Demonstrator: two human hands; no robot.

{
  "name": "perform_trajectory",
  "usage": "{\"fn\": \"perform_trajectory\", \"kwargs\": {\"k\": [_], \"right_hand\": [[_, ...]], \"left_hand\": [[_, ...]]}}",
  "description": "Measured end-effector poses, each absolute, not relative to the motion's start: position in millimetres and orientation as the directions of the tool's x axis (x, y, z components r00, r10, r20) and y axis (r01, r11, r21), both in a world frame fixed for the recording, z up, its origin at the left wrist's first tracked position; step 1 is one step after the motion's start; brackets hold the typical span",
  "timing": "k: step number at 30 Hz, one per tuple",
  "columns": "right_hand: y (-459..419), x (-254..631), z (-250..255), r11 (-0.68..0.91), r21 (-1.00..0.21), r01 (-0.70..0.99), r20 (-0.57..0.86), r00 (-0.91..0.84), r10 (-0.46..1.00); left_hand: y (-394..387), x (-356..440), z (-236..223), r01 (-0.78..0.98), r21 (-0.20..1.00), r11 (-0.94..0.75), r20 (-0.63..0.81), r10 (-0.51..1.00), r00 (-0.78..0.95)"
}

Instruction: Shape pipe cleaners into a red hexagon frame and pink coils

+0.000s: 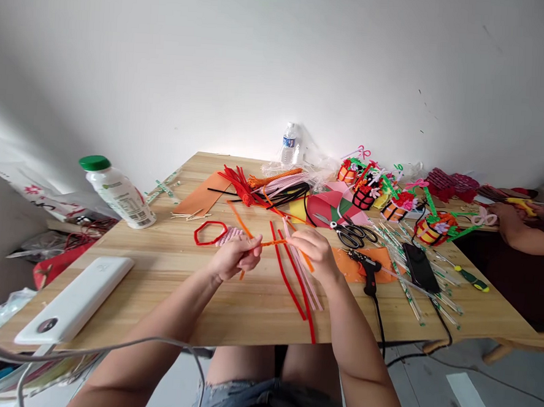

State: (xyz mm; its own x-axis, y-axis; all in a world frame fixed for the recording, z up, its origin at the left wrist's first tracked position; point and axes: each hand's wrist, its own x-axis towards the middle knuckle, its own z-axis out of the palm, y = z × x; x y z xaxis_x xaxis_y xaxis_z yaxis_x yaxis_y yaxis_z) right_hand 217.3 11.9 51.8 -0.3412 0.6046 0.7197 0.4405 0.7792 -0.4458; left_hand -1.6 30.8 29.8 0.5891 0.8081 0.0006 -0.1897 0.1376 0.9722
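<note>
Head view: centre of frame, I see left hand (236, 255) closed round orange pipe cleaners (274, 243), right hand (313, 249) in narrow pinch on same strands; opposed holds seem to steady twisted span between. Red pipe cleaners (311, 330) lie lower centre, probably for easy reach. Right of centre, glue gun (370, 271) on orange sheet (348, 271), perhaps shielding wood.

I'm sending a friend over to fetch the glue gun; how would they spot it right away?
On the wooden table, find the orange sheet just beyond the right hand, on its right. The glue gun lies partly on it, between the scissors and the phone. Black like the phone, it alone is pistol-shaped.
</note>
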Motion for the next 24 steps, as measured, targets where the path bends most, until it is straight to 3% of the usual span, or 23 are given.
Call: {"fn": "perform_trajectory", "kwargs": {"k": [2, 3, 5, 6, 8, 9, 11, 15, 18, 21, 24], "right_hand": [[12, 214, 50, 0.801, -0.332, 0.499, 0.761, -0.36, 0.54], [13, 212, 48, 0.795, -0.321, 0.515, 0.777, -0.337, 0.532], [14, 209, 44, 0.759, -0.383, 0.526, 0.789, -0.24, 0.565], [15, 207, 42, 0.728, -0.443, 0.523, 0.777, -0.181, 0.603], [16, 205, 39, 0.648, -0.575, 0.5, 0.714, -0.081, 0.696], [16, 204, 38, 0.605, -0.636, 0.479, 0.668, -0.05, 0.742], [16, 202, 37, 0.517, -0.75, 0.412, 0.563, -0.014, 0.827], [14, 197, 37, 0.309, -0.931, 0.194, 0.314, -0.008, 0.949], [10, 193, 40, 0.113, -0.993, -0.017, 0.114, -0.092, 0.989], [6, 191, 43, -0.021, -0.991, -0.134, 0.019, -0.292, 0.956], [6, 194, 44, 0.014, -0.998, -0.063, 0.037, -0.371, 0.928]], "left_hand": [[34, -2, 28, -0.229, 0.9, 0.37, -0.098, 0.685, 0.722], [35, -1, 27, -0.226, 0.89, 0.395, -0.116, 0.677, 0.726], [36, 1, 26, -0.188, 0.946, 0.264, -0.112, 0.811, 0.575], [36, 2, 25, -0.127, 0.985, 0.12, -0.059, 0.911, 0.407], [33, 5, 23, 0.13, 0.969, -0.211, 0.215, 0.976, -0.017], [31, 6, 22, 0.293, 0.895, -0.337, 0.399, 0.898, -0.187], [27, 7, 17, 0.568, 0.681, -0.461, 0.703, 0.63, -0.331], [16, 9, 4, 0.812, 0.25, -0.527, 0.964, 0.21, -0.16], [13, 12, -1, 0.763, -0.054, -0.644, 0.961, 0.175, 0.215], [17, 14, 3, 0.602, -0.075, -0.795, 0.853, 0.262, 0.452], [22, 13, 10, 0.577, 0.023, -0.817, 0.853, 0.317, 0.414]]}}
